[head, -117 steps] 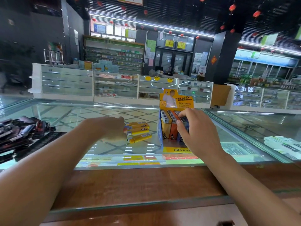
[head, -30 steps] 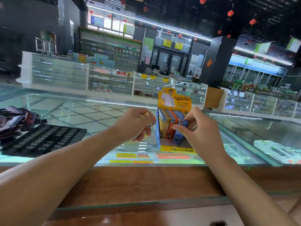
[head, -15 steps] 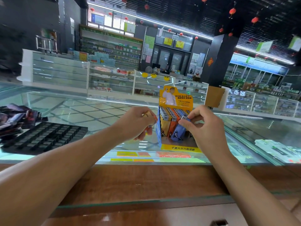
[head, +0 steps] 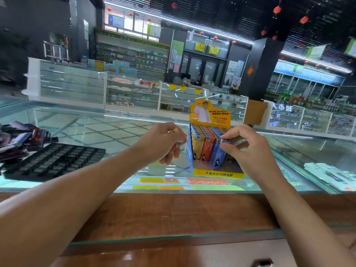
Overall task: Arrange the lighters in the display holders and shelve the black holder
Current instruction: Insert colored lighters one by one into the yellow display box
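Head view: left hand (head: 161, 144) grips loose lighters (head: 180, 142) – right hand (head: 248, 153) pinches blue lighter (head: 217, 158) in yellow display box (head: 210, 116); black holder (head: 54, 160) left of left hand.

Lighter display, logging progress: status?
Left hand grips loose lighters. Right hand pinches blue lighter in yellow display box. Black holder on counter, unshelved. Nothing blocking.

Glass counters (head: 73, 83) are ranged before stocked shelves (head: 131, 53); red lanterns (head: 277, 9) are hung from a dark, strip-lit ceiling (head: 221, 10).
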`<state>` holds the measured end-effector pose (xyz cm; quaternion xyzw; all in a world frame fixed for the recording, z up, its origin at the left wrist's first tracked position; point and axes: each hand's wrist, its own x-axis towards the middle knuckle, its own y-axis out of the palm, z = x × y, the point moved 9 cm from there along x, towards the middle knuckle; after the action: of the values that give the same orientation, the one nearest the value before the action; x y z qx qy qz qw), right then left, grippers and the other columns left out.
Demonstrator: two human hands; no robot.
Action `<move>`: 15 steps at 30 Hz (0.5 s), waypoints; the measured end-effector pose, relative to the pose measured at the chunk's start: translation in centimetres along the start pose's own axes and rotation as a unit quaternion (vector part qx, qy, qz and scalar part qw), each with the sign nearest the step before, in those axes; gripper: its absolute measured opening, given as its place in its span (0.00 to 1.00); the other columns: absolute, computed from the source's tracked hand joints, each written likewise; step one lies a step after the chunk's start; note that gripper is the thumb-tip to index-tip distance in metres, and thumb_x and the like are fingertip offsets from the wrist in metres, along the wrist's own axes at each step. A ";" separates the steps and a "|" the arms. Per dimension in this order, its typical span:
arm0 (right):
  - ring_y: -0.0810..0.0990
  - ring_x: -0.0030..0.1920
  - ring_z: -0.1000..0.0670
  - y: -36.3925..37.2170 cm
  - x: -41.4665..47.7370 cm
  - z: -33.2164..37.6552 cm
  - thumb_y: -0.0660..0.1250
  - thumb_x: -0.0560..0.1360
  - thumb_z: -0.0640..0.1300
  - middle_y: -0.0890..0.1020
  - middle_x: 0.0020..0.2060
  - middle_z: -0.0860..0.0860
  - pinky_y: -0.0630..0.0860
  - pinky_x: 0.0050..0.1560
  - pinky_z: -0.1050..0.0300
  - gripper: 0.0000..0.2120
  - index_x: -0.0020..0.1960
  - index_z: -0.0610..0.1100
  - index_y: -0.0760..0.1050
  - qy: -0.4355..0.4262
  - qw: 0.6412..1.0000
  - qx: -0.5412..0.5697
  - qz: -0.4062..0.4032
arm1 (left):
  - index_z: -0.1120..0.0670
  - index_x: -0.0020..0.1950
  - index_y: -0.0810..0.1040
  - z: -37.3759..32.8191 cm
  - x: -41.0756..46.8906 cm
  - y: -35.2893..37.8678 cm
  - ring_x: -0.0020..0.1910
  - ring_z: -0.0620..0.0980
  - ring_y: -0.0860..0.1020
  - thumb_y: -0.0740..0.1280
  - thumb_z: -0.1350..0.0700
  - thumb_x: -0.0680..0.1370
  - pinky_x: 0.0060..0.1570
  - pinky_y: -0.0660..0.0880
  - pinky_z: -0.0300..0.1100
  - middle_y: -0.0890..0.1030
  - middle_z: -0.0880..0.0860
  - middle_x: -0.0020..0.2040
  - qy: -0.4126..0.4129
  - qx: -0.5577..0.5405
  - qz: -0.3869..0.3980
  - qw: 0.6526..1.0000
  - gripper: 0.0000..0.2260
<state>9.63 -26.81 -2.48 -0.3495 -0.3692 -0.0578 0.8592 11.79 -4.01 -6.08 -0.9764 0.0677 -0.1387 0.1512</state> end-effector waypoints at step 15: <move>0.78 0.49 0.52 -0.2 -1.3 4.4 0.67 0.83 0.45 0.80 0.45 0.57 0.75 0.50 0.49 0.04 0.51 0.47 0.79 -0.136 0.984 -0.075 -0.092 | 0.67 0.55 0.79 -1.4 -0.4 0.9 0.25 0.44 0.73 0.67 0.59 0.83 0.23 0.65 0.30 0.82 0.58 0.35 0.008 -0.050 0.027 0.998 0.10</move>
<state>5.97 -24.34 -1.16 -0.3817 -0.5076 -0.1159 0.7637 10.91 -5.17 -5.22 -0.9793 0.1025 -0.1389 0.1054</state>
